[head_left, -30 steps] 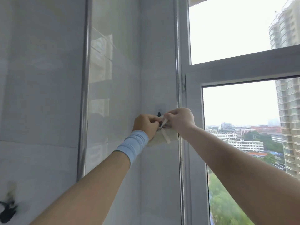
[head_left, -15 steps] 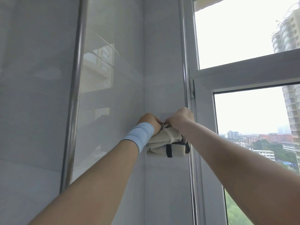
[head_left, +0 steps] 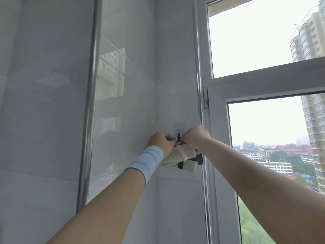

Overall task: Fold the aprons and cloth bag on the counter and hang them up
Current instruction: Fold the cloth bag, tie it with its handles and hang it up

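Observation:
A folded beige cloth bundle with black trim and a beige strap hangs just below a clear adhesive wall hook on the tiled wall. My left hand, with a light blue wristband, pinches the strap at the hook from the left. From the right, my right hand grips the strap's top beside the hook. Both fists are closed and nearly touch each other. The bundle's upper part is hidden behind my hands. I cannot tell whether the strap sits on the hook.
A vertical steel pipe runs down the tiled wall at left. A second steel pipe stands beside the white window frame. City buildings show through the glass at right.
The view has shifted, so the clear hook now shows above my hands. My hands stay together at the hook, and the bundle hangs lower to the right than before.

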`<act>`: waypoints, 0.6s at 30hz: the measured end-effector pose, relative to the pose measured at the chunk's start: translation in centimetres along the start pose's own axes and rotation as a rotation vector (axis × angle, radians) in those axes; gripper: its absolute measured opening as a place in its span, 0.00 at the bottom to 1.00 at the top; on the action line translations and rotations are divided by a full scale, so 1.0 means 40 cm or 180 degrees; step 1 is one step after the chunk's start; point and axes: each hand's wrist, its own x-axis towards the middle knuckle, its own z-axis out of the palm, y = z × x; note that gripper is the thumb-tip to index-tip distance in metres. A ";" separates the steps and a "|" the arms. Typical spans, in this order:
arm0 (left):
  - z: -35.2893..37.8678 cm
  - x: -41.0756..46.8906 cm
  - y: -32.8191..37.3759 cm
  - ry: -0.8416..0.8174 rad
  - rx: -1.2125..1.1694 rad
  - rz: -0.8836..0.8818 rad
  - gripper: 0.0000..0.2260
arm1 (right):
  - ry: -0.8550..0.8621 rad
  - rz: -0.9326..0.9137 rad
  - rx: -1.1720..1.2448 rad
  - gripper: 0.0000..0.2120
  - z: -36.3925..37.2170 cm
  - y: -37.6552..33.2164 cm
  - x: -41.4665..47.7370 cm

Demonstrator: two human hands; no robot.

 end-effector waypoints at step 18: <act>0.002 -0.121 -0.077 -0.0279 0.0650 0.0578 0.22 | 0.0040 -0.1372 -0.0940 0.16 0.019 0.103 -0.171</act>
